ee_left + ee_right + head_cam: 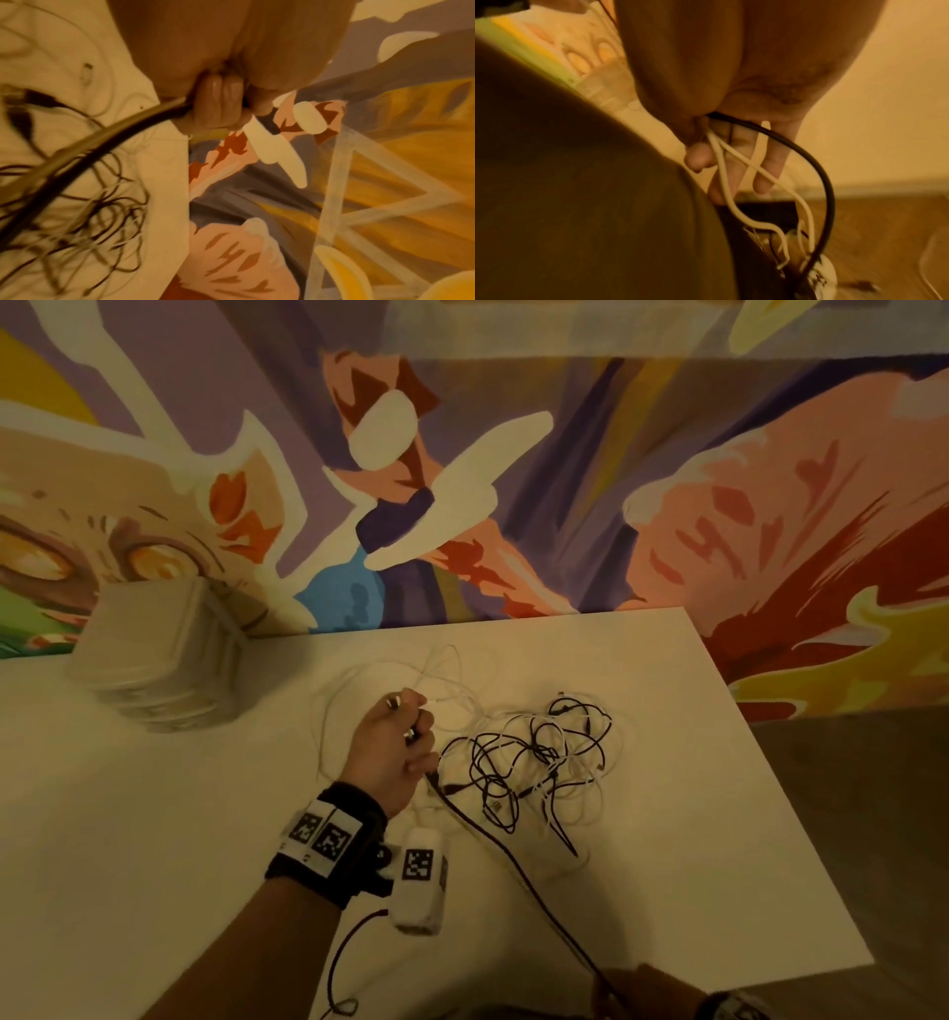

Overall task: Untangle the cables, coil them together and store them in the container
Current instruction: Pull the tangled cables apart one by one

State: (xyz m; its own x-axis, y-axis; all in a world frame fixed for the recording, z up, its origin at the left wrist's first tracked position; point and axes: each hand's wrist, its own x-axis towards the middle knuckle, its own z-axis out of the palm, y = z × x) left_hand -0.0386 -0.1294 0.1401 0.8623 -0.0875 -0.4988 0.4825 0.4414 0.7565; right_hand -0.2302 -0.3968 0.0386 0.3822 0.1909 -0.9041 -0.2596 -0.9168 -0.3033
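Note:
A tangle of black and white cables [539, 762] lies on the white table [154, 814], right of centre. My left hand [398, 744] is curled round a bunch of the cables at the tangle's left edge; in the left wrist view its fingers [218, 103] wrap a black and a white cable [102, 142]. From there a black cable [513, 860] runs taut to my right hand [629, 988] at the bottom edge. The right wrist view has my right hand [731, 154] pinching the black cable [818, 166] and two white cables [721, 172], which hang down off the table.
A translucent lidded plastic container [159, 654] stands at the table's back left, against a painted wall [565, 480]. The table's right edge [801, 814] drops to a wooden floor. A thin red wire [354, 932] trails from my left wrist device.

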